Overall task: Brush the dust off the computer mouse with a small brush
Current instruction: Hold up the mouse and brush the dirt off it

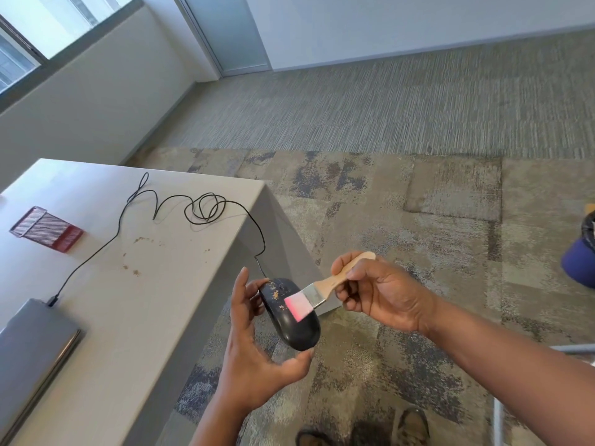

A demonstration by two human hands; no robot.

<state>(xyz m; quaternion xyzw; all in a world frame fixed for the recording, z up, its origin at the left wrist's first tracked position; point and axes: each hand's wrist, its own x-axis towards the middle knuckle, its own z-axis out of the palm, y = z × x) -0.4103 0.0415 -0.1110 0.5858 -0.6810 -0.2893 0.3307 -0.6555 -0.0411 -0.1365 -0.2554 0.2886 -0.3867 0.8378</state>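
A black wired computer mouse (296, 329) is held off the table's right edge, above the carpet. My left hand (254, 342) grips it, fingers along its left side and thumb under its near end. Brown dust specks sit on the mouse's front, near the buttons. My right hand (380, 294) pinches the wooden handle of a small brush (325, 289). The brush's pink bristles lie on the top of the mouse, just right of the dust.
The grey table (154, 310) carries the mouse's black cable (206, 207) in loops, a red mesh tray (45, 228), scattered brown crumbs (141, 241) and a closed grey laptop (32, 352) with the cable plugged in. A blue object (579, 255) stands at the right edge. Shoes (412, 426) show below.
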